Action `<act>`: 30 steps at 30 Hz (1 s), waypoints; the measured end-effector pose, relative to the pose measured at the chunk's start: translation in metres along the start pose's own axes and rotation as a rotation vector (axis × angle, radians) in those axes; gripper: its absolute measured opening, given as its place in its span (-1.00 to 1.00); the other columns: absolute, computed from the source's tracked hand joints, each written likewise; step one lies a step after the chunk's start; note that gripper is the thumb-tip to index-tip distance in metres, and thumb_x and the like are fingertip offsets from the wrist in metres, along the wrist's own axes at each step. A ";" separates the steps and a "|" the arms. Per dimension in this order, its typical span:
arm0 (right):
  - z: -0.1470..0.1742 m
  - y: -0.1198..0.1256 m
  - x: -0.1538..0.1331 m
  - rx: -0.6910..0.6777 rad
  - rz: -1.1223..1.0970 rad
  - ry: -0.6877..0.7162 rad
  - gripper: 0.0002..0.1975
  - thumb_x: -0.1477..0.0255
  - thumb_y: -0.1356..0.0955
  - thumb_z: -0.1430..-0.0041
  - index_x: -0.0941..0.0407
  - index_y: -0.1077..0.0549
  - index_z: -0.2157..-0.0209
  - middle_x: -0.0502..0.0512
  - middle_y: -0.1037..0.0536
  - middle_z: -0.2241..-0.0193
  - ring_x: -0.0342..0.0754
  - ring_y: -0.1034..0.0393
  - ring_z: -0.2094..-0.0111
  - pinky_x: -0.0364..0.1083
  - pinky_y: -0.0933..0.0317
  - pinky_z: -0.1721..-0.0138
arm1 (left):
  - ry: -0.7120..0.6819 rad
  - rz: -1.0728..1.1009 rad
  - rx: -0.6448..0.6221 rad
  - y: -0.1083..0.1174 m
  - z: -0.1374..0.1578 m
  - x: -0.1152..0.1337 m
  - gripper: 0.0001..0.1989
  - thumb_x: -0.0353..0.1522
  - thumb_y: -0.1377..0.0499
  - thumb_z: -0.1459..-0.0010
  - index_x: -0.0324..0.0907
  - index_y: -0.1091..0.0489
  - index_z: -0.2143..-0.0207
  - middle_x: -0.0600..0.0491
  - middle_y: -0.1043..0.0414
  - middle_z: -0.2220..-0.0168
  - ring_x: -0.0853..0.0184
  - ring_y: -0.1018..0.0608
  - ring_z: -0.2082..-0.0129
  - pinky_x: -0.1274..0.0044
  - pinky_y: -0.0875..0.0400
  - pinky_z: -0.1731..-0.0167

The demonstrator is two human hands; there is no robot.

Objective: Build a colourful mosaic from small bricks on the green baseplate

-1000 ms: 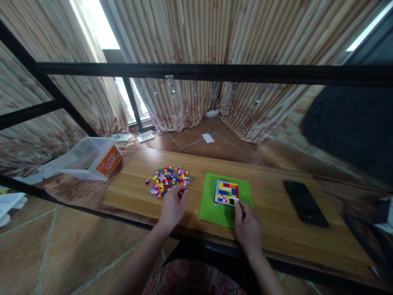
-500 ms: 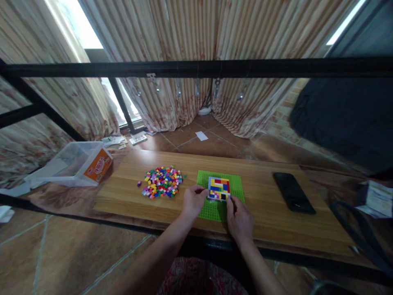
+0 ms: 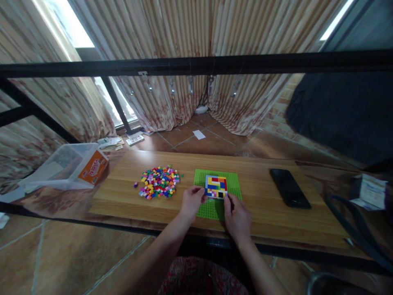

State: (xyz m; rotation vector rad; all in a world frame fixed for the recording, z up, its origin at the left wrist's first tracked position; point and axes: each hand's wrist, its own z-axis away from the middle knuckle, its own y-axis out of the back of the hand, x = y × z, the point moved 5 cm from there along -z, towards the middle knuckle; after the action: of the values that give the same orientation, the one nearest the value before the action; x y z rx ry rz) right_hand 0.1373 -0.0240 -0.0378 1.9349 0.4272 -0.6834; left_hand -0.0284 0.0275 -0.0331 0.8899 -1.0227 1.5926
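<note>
You seem mid-fitting on multicoloured brick block, atop green baseplate. Left hand at near-left corner, right hand near-right; can't tell if either clamps. Next likely needs aligned press.

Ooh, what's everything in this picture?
Tabletop: 1, wooden, centre
Brick pile: many, multicoloured, tabletop left
Stray bricks: 2, purple, green, beside pile
Studded baseplate: 1, green, tabletop middle
Brick build: 1, multicoloured, over baseplate
Smartphone: 1, black, tabletop right
Bin: 1, clear, orange-labelled, left
Tiled floor: 1, brown, around tabletop
Papers: several, mostly white, floor
Curtains: several, striped beige, back
Rail: 1, black, before curtains
Pendants: several, clear, below rail
Fabric: 1, dark, upper right
Strap: 1, dark, far right
Clothing: 1, red-patterned, bottom
Left hand: 1, bare, build's near-left corner
Right hand: 1, bare, build's near-right corner
</note>
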 end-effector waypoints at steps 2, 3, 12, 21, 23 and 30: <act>0.000 0.000 0.000 -0.001 0.003 -0.004 -0.45 0.10 -0.10 -0.36 0.20 -0.52 0.13 0.28 -0.62 0.23 0.07 -0.48 0.25 -0.01 -0.28 0.18 | -0.002 -0.008 -0.012 -0.001 0.000 0.001 -0.90 -0.40 -0.24 0.02 -0.25 -0.40 0.53 0.14 -0.39 0.63 0.51 -0.40 0.65 0.65 -0.29 0.59; 0.000 0.000 -0.001 0.000 0.003 -0.005 -0.45 0.10 -0.10 -0.36 0.21 -0.52 0.13 0.29 -0.62 0.22 0.06 -0.48 0.25 -0.01 -0.28 0.18 | -0.005 -0.014 -0.016 -0.001 -0.001 0.001 -0.90 -0.41 -0.24 0.02 -0.25 -0.40 0.53 0.14 -0.39 0.64 0.51 -0.39 0.65 0.66 -0.29 0.60; 0.001 0.002 -0.004 0.024 0.014 0.028 -0.47 0.13 -0.12 -0.37 0.22 -0.52 0.14 0.29 -0.62 0.25 0.07 -0.49 0.26 -0.01 -0.29 0.18 | -0.045 -0.105 -0.008 0.000 -0.002 0.006 -0.93 -0.43 -0.22 0.00 -0.25 -0.42 0.51 0.17 -0.37 0.66 0.51 -0.38 0.68 0.67 -0.30 0.64; 0.000 -0.001 0.000 0.000 -0.016 -0.021 -0.45 0.09 -0.11 -0.36 0.20 -0.52 0.15 0.29 -0.62 0.26 0.08 -0.48 0.25 -0.01 -0.28 0.19 | -0.111 -0.265 0.022 -0.002 -0.007 0.004 -0.92 -0.42 -0.17 -0.04 -0.22 -0.40 0.49 0.15 -0.40 0.60 0.45 -0.45 0.65 0.62 -0.39 0.62; 0.000 -0.001 0.001 -0.007 -0.024 -0.030 -0.44 0.07 -0.10 -0.35 0.20 -0.52 0.15 0.29 -0.61 0.26 0.08 -0.48 0.26 -0.01 -0.28 0.20 | -0.122 -0.262 0.011 -0.002 -0.007 0.003 -0.92 -0.41 -0.17 -0.04 -0.22 -0.40 0.49 0.15 -0.41 0.60 0.45 -0.45 0.65 0.61 -0.39 0.61; 0.000 -0.003 0.003 -0.026 -0.075 -0.069 -0.37 0.03 -0.05 -0.34 0.21 -0.51 0.11 0.34 -0.61 0.19 0.12 -0.49 0.21 0.04 -0.28 0.14 | -0.218 -0.255 -0.005 0.006 0.002 0.003 -0.80 -0.30 -0.14 -0.12 -0.22 -0.37 0.52 0.16 -0.34 0.65 0.44 -0.41 0.64 0.62 -0.32 0.59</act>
State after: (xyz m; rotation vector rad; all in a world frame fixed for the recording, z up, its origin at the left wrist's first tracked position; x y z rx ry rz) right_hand 0.1376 -0.0221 -0.0415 1.8730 0.4659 -0.7869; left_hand -0.0353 0.0262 -0.0305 1.1613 -1.0167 1.2998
